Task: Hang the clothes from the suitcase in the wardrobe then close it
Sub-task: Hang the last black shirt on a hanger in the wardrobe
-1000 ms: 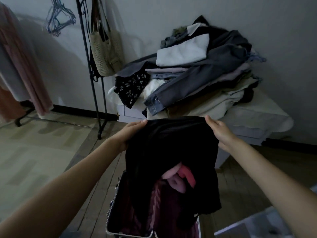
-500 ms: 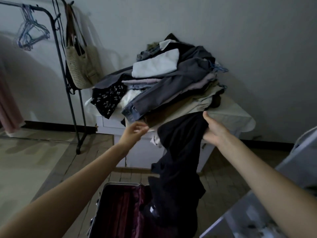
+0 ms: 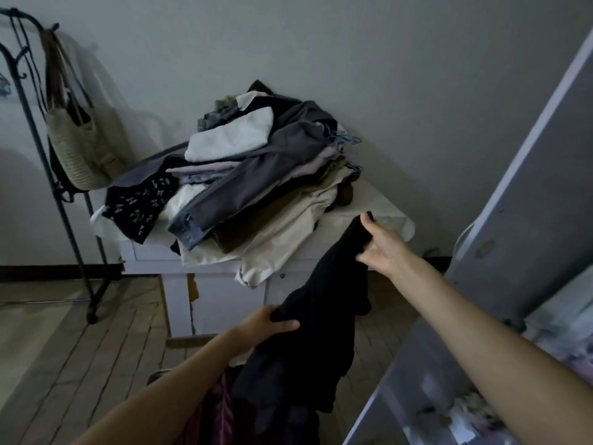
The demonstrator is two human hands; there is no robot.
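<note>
One black garment [image 3: 317, 319] hangs in front of the white cabinet [image 3: 218, 284], gripped by two hands: right hand [image 3: 382, 245] pinching its top, left hand [image 3: 266, 326] clutching mid-fabric, above one suitcase [image 3: 221, 412].

1. Two hands: the left hand [image 3: 266, 322] and the right hand [image 3: 383, 244], both gripping the same cloth.
2. One black garment [image 3: 308, 342] held up between them.
3. One white cabinet [image 3: 218, 284] against the wall.
4. One heap of clothes [image 3: 256, 175] on the cabinet's top, reaching its left and front edges; the pieces overlap too much to count.
5. One metal clothes rack [image 3: 64, 207] left of the cabinet.
6. One woven bag [image 3: 80, 149] hanging from that rack.
7. One suitcase [image 3: 221, 412], at the bottom edge, only partly seen.
</note>
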